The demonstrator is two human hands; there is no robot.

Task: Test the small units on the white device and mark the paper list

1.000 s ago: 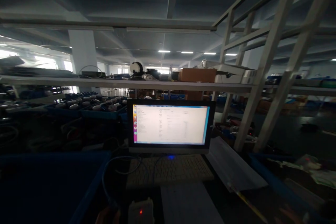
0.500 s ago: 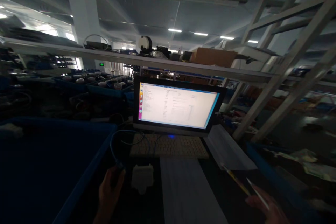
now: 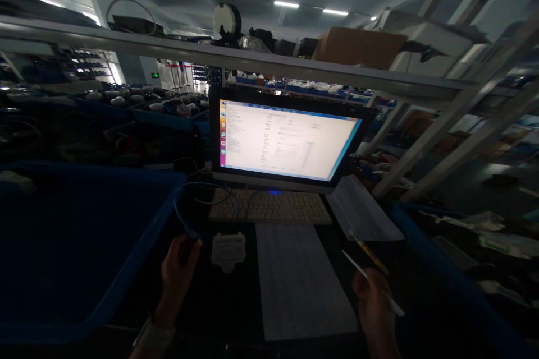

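My left hand (image 3: 179, 269) is closed round the plug end of a blue cable (image 3: 185, 219), right beside a small white box-shaped device (image 3: 228, 248) on the dark bench. My right hand (image 3: 373, 305) grips a thin pen (image 3: 370, 283) near the right edge of a white printed sheet (image 3: 301, 280). A lit monitor (image 3: 286, 143) stands behind a pale keyboard (image 3: 269, 206).
A large blue bin (image 3: 80, 241) fills the left side and another blue bin (image 3: 446, 286) the right. A second paper sheet (image 3: 362, 210) and a yellow pencil (image 3: 368, 252) lie right of the keyboard. A shelf (image 3: 252, 61) with boxes runs overhead; a white frame (image 3: 446, 129) slants at the right.
The view has tilted down, bringing both hands into sight. My right hand with the pen has moved left and up toward the printed sheet. The left hand keeps hold of the cable plug.
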